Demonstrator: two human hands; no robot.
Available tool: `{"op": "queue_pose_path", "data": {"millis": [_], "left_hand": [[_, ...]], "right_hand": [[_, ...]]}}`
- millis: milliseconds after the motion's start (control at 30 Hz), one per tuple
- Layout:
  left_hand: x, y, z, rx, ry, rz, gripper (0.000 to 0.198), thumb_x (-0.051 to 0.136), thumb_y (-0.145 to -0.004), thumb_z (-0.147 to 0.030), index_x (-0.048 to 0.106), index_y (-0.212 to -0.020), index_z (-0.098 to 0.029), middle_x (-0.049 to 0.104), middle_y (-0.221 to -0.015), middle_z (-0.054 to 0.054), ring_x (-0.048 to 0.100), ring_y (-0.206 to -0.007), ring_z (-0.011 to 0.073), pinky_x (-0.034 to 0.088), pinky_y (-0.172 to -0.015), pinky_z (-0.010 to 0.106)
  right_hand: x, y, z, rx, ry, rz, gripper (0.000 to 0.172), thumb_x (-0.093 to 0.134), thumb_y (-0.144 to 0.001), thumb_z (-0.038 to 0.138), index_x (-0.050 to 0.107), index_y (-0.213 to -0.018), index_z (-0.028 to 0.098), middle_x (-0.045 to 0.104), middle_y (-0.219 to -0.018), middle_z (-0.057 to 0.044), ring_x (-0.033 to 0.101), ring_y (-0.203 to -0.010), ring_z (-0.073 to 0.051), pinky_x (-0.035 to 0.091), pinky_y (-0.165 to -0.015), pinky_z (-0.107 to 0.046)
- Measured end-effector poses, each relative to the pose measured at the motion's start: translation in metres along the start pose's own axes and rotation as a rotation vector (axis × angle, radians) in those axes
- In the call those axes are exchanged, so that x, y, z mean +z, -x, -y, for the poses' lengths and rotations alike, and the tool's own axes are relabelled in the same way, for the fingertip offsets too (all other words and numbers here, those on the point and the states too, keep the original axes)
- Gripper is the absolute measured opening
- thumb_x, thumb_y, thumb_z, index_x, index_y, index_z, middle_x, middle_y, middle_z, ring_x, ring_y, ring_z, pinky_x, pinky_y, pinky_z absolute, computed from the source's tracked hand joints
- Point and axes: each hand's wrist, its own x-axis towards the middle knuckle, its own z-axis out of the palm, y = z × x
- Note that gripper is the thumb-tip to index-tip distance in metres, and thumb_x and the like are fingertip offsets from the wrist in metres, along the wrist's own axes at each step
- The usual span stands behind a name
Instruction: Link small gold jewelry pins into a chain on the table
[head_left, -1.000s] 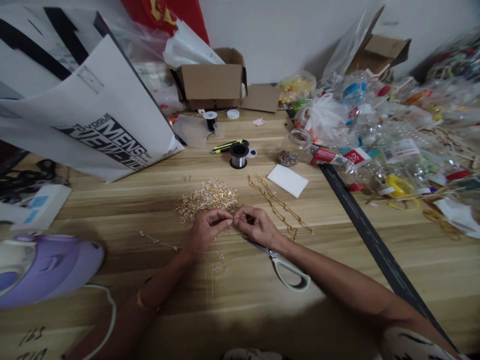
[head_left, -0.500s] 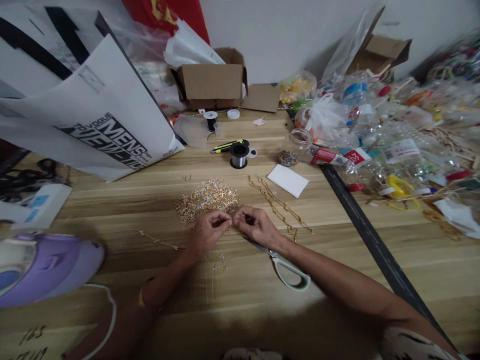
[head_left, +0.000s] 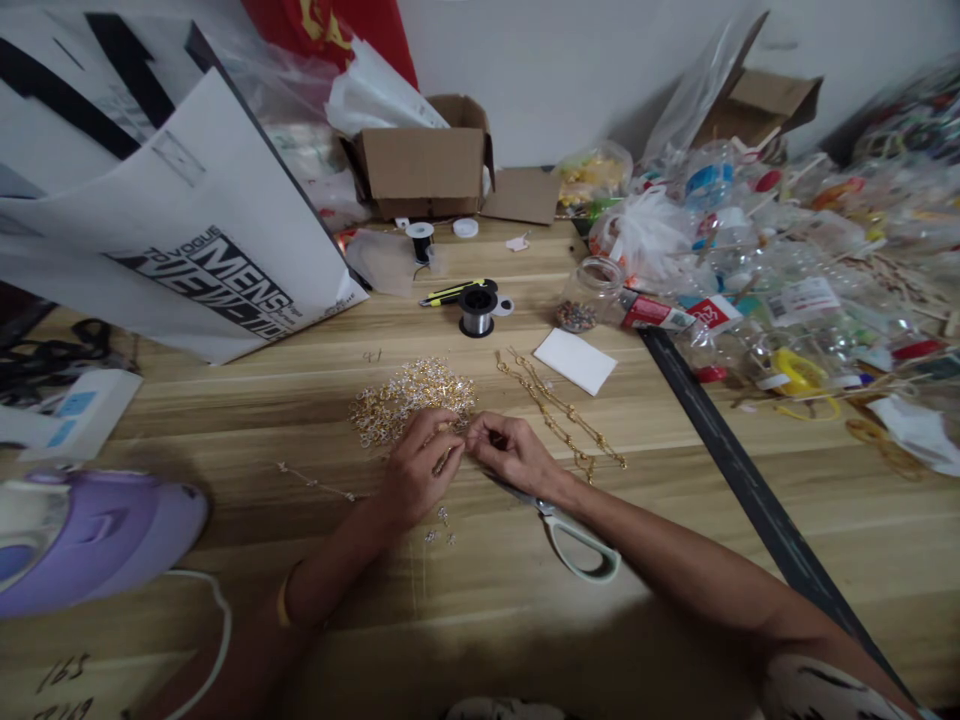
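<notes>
My left hand (head_left: 421,468) is curled, thumb and forefinger close together at the tips. Right beside it, my right hand (head_left: 511,450) pinches with its fingertips. What lies between the fingers is too small to make out. A thin beaded strand (head_left: 315,484) runs along the table to the left of my left wrist. Just behind my hands spreads a pile of small gold and clear pieces (head_left: 412,395). Scissors with pale handles (head_left: 581,550) lie partly under my right wrist. A few clear beads (head_left: 442,525) rest in front of my left hand.
Gold chains (head_left: 555,410) and a white card (head_left: 575,361) lie to the right. Farther back are a wire spool (head_left: 478,310), a yellow-black cutter (head_left: 454,293) and a jar of beads (head_left: 589,295). A paper bag (head_left: 247,230) stands left; plastic bottles (head_left: 795,300) crowd the right.
My left hand has drawn back slightly to the left, its fingertips leaving my right hand's and its grip loosening a little. My right hand has stayed almost in place.
</notes>
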Motion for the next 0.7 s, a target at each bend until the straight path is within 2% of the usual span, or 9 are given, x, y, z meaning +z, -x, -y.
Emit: {"op": "queue_pose_path", "data": {"millis": [67, 167, 267, 367, 467, 600, 700], "left_hand": [[-0.002, 0.001, 0.001, 0.067, -0.051, 0.024, 0.010, 0.055, -0.079, -0.009, 0.060, -0.078, -0.017, 0.060, -0.103, 0.010, 0.053, -0.102, 0.0212, 0.047, -0.088, 0.038], [-0.004, 0.001, 0.003, 0.137, -0.062, 0.074, 0.010, 0.055, -0.080, -0.009, 0.062, -0.082, -0.017, 0.064, -0.100, 0.008, 0.053, -0.104, 0.0224, 0.047, -0.090, 0.040], [-0.004, 0.002, 0.005, 0.144, -0.013, 0.100, 0.012, 0.055, -0.080, -0.009, 0.062, -0.086, -0.017, 0.066, -0.093, 0.007, 0.054, -0.102, 0.0214, 0.048, -0.089, 0.040], [-0.003, 0.002, 0.005, 0.127, 0.004, 0.099, 0.013, 0.054, -0.081, -0.008, 0.062, -0.087, -0.016, 0.066, -0.091, 0.007, 0.055, -0.100, 0.0205, 0.049, -0.089, 0.039], [-0.004, 0.001, 0.004, 0.135, -0.051, 0.088, 0.011, 0.054, -0.082, -0.010, 0.062, -0.085, -0.017, 0.065, -0.098, 0.008, 0.055, -0.103, 0.0213, 0.049, -0.089, 0.040], [-0.004, 0.003, 0.007, 0.207, -0.136, 0.086, 0.013, 0.054, -0.082, -0.012, 0.064, -0.089, -0.017, 0.064, -0.107, 0.009, 0.052, -0.109, 0.0241, 0.048, -0.090, 0.042], [-0.003, 0.006, 0.011, 0.266, -0.152, 0.069, 0.017, 0.055, -0.082, -0.011, 0.064, -0.095, -0.018, 0.066, -0.104, 0.009, 0.053, -0.109, 0.0248, 0.049, -0.088, 0.042]], "right_hand": [[0.000, 0.000, -0.001, 0.007, 0.002, 0.002, 0.007, 0.049, -0.079, 0.017, 0.053, -0.073, 0.015, 0.043, -0.061, 0.004, 0.037, -0.057, -0.009, 0.029, -0.053, -0.020], [0.000, 0.000, -0.002, 0.007, 0.005, 0.014, 0.007, 0.050, -0.079, 0.018, 0.052, -0.073, 0.015, 0.043, -0.061, 0.004, 0.037, -0.057, -0.009, 0.029, -0.053, -0.020], [0.000, 0.000, -0.002, 0.010, 0.005, 0.025, 0.006, 0.050, -0.078, 0.017, 0.052, -0.073, 0.015, 0.043, -0.062, 0.004, 0.037, -0.057, -0.009, 0.030, -0.054, -0.021], [-0.001, 0.000, -0.002, 0.014, 0.004, 0.024, 0.006, 0.049, -0.078, 0.017, 0.053, -0.073, 0.015, 0.044, -0.062, 0.004, 0.038, -0.057, -0.009, 0.029, -0.054, -0.020], [-0.001, 0.000, -0.002, 0.021, -0.002, 0.026, 0.006, 0.050, -0.078, 0.017, 0.052, -0.072, 0.015, 0.043, -0.061, 0.004, 0.038, -0.057, -0.009, 0.029, -0.053, -0.020], [-0.001, 0.000, -0.002, 0.029, -0.007, 0.030, 0.007, 0.050, -0.077, 0.018, 0.051, -0.071, 0.015, 0.043, -0.061, 0.004, 0.037, -0.056, -0.009, 0.029, -0.053, -0.020], [-0.001, 0.000, -0.002, 0.033, -0.020, 0.038, 0.007, 0.050, -0.077, 0.018, 0.051, -0.071, 0.015, 0.044, -0.061, 0.004, 0.036, -0.056, -0.009, 0.030, -0.053, -0.020]]}}
